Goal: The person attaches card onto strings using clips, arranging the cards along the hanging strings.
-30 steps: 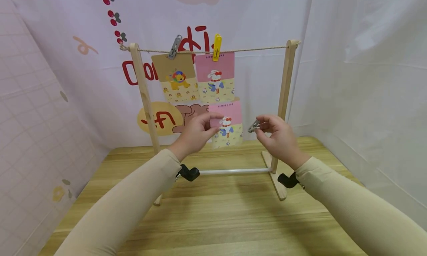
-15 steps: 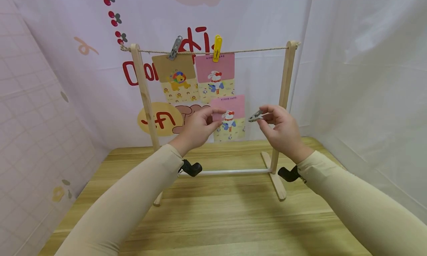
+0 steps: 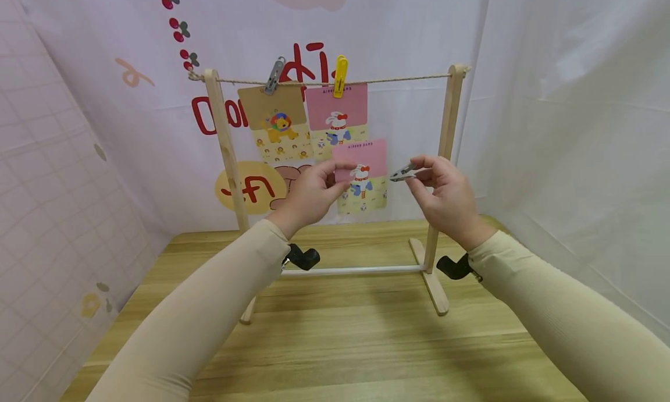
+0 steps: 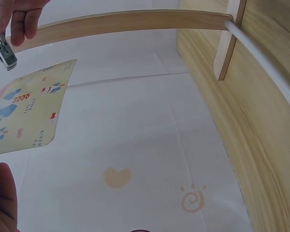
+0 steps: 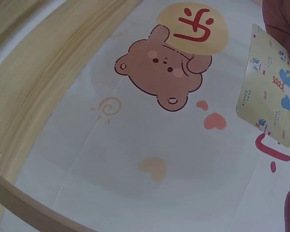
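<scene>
My left hand [image 3: 309, 192] pinches a pink-and-yellow card [image 3: 370, 155] by its left side, in front of the rack. A white rabbit-like figure with a red bow is printed on the card. To its right, my right hand [image 3: 445, 195] holds a grey clothespin [image 3: 402, 173] between thumb and fingers, the clip's tip pointing at the card's right edge. The held card overlaps the lower corner of a matching hung card [image 3: 339, 108] in the head view. The left wrist view catches the yellow lower part of the held card [image 4: 38, 106], with the clothespin [image 4: 4, 52] above it.
A twine line [image 3: 403, 78] spans two wooden posts [image 3: 449, 120]. From it hang a brown lion card [image 3: 280, 123] under a grey clothespin [image 3: 274, 75] and the matching pink card under a yellow clothespin [image 3: 341, 76]. A white rod [image 3: 366, 270] joins the posts low over the wooden table [image 3: 345, 344].
Both hands have risen, the left shifting slightly right. The held card has moved up and a little right with it, and the clothespin in my right hand has come up alongside.
</scene>
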Tool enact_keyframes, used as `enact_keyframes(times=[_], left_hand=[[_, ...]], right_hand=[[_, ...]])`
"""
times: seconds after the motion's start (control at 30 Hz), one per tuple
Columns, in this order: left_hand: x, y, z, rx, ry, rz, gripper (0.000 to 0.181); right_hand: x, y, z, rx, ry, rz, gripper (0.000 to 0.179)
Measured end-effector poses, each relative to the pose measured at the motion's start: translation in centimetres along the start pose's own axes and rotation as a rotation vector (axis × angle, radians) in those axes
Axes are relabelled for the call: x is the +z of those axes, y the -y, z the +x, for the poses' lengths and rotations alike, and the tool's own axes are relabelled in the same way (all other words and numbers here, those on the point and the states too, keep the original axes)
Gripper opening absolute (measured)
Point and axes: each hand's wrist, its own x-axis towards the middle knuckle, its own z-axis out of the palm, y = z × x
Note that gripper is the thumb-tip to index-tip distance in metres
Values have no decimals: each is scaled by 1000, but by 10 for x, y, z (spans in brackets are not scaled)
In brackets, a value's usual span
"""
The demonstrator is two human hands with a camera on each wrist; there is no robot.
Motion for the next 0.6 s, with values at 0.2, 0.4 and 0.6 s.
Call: enact_keyframes(times=[0.2,0.4,0.6], left_hand=[[-1,-5,4,3,-5,3,33],[-1,-9,8,18,-7,-10,34],[-2,-15,13,54,-19,-13,33]], right_hand=[[-4,4,7,-16,-26,10,24],[-7,8,13,-24,-48,1,25],[-13,16,22,-5,-65,-3,25]])
